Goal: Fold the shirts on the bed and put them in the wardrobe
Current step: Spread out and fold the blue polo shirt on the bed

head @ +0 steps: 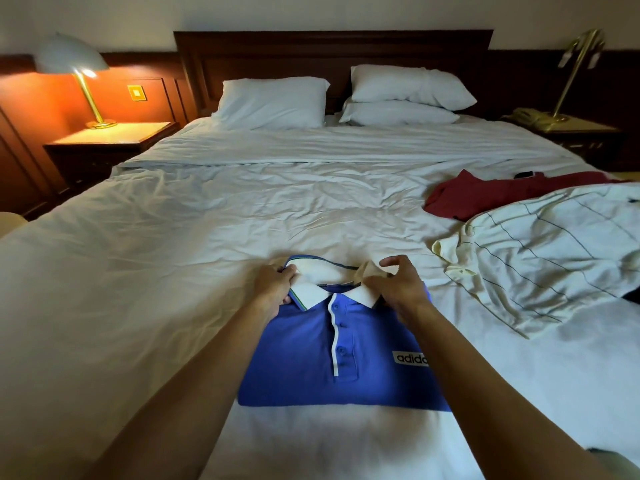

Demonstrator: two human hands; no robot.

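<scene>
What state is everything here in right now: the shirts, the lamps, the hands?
Blue polo shirt: folded, front up on the bed.
Red shirt: unfolded, crumpled.
Cream striped shirt: unfolded, rumpled.
Left hand: pinching the polo's collar.
Right hand: pinching the collar's other side.
Left bedside lamp: lit.
Right bedside lamp: unlit.

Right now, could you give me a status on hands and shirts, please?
Left hand and right hand pinching the collar of the folded blue polo shirt. Red shirt and cream striped shirt unfolded on the bed, right side. Nothing blocking.
</scene>
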